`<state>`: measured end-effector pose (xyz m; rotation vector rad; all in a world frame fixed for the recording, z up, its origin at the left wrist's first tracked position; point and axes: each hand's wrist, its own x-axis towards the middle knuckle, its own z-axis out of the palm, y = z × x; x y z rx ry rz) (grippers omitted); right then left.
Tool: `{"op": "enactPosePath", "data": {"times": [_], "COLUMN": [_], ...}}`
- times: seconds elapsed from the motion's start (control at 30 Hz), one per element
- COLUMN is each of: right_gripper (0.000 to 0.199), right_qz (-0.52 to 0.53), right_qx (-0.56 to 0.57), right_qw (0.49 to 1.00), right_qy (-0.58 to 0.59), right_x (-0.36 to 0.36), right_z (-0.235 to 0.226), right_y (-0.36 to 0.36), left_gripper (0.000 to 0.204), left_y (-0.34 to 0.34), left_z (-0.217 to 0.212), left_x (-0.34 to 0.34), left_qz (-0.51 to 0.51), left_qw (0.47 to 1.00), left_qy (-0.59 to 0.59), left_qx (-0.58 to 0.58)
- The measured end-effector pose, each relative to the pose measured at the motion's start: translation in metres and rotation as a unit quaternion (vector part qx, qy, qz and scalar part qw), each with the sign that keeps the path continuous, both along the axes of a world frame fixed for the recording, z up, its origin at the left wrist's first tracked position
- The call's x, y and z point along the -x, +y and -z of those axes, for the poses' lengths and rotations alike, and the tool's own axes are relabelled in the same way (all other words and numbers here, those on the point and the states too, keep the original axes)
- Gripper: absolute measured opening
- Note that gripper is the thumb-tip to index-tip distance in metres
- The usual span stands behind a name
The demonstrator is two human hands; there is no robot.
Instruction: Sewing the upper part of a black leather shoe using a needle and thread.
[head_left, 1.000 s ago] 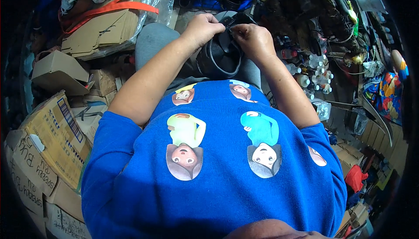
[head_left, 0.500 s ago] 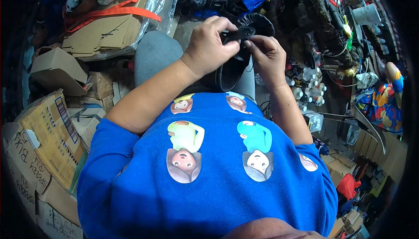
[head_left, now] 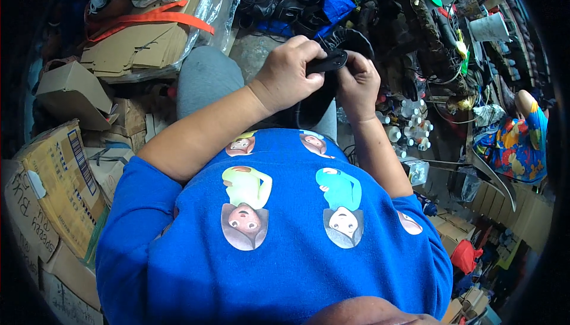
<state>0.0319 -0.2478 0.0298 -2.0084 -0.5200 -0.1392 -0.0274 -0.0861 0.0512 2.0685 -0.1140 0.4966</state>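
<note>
Black part [head_left: 328, 62] pinched between left hand [head_left: 289, 75] and right hand [head_left: 357, 84] fingers

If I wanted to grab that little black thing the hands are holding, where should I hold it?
Probably by its right end. The small black part lies roughly level between both hands: the left hand wraps its left half, and the right hand only pinches the rounded right tip. Its flat, slim shape suits a thumb-and-finger pinch, top and bottom, coming in from the right.

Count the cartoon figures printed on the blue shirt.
5 visible: two small ones by the forearms, two large in the middle, one partial at the right; folds may hide others.
</note>
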Motion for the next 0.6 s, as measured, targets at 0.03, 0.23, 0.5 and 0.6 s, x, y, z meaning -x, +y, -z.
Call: {"op": "enactPosePath", "data": {"times": [0.03, 0.23, 0.5, 0.6], "right_gripper": [0.009, 0.030, 0.015, 0.014], "right_qz": [0.022, -0.329, -0.136, -0.181], "right_qx": [-0.018, 0.115, 0.110, 0.240], "right_qw": [0.999, 0.927, 0.978, 0.953], "right_qy": [-0.022, 0.141, 0.111, 0.031], "right_x": [-0.002, 0.013, -0.012, -0.023], "right_z": [0.003, -0.068, -0.070, -0.029], "right_y": [0.000, -0.030, -0.045, -0.046], "left_gripper": [0.024, 0.029, 0.019, 0.023], "left_y": [-0.001, 0.057, 0.006, -0.004], "left_z": [-0.001, -0.016, 0.011, 0.042], "left_x": [-0.002, -0.040, -0.070, -0.055], "left_qz": [0.019, 0.149, 0.221, 0.206], "left_qw": [1.000, 0.977, 0.902, 0.922], "left_qy": [0.003, 0.152, 0.022, 0.028], "left_qx": [-0.014, -0.026, -0.370, -0.327]}}
